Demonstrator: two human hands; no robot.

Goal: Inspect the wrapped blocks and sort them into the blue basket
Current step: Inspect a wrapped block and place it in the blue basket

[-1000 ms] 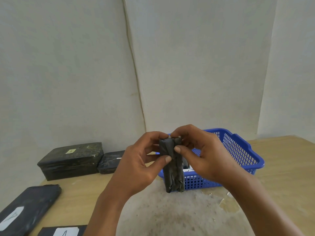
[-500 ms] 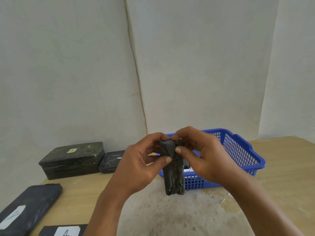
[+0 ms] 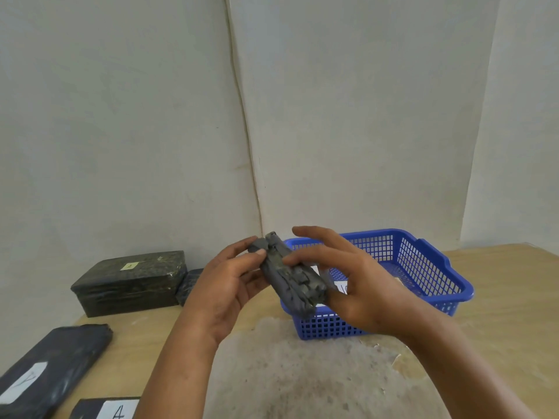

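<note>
Hands [image 3: 225, 293] [image 3: 355, 290] hold one block [image 3: 292, 275]; four others.

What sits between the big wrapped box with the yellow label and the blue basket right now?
In the head view, a smaller dark wrapped block sits against the big wrapped box; toward the blue basket, the left hand holds the wrapped block.
</note>
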